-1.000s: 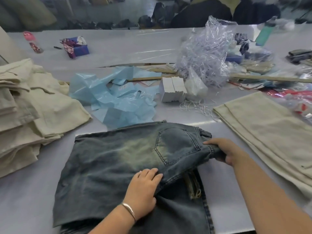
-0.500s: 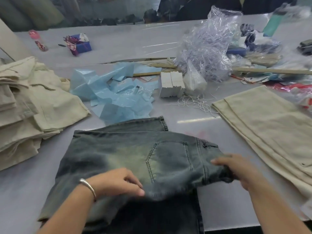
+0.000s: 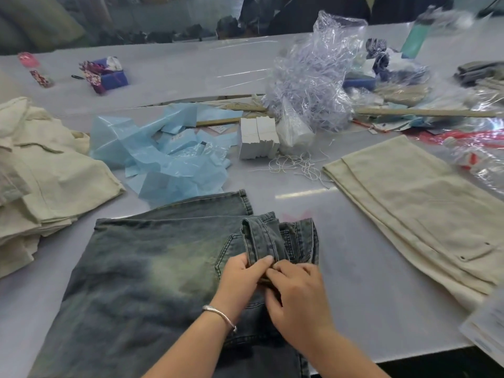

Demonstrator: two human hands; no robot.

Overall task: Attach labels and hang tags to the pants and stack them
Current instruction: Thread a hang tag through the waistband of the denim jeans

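Folded dark blue-grey jeans (image 3: pixel 141 274) with a faded patch lie on the white table (image 3: pixel 354 296) in front of me. Their waistband (image 3: pixel 261 238) is bunched and turned up near the back pocket. My left hand (image 3: pixel 241 276), with a silver bracelet on the wrist, pinches the waistband fabric. My right hand (image 3: pixel 297 298) meets it from the right, fingers curled on the same fold. A block of white hang tags (image 3: pixel 257 137) stands beyond the jeans, with loose white strings (image 3: pixel 297 165) beside it.
Beige pants (image 3: pixel 417 211) lie flat at the right. A heap of folded beige pants (image 3: pixel 41 170) sits at the left. Crumpled blue plastic sheets (image 3: pixel 169 156) and a clear bag of plastic fasteners (image 3: pixel 316 80) lie behind the jeans. Clutter fills the far right.
My hands came together at the middle of the waistband. The right hand slid left from the waistband's end, and the band is now bunched and turned up between both hands.
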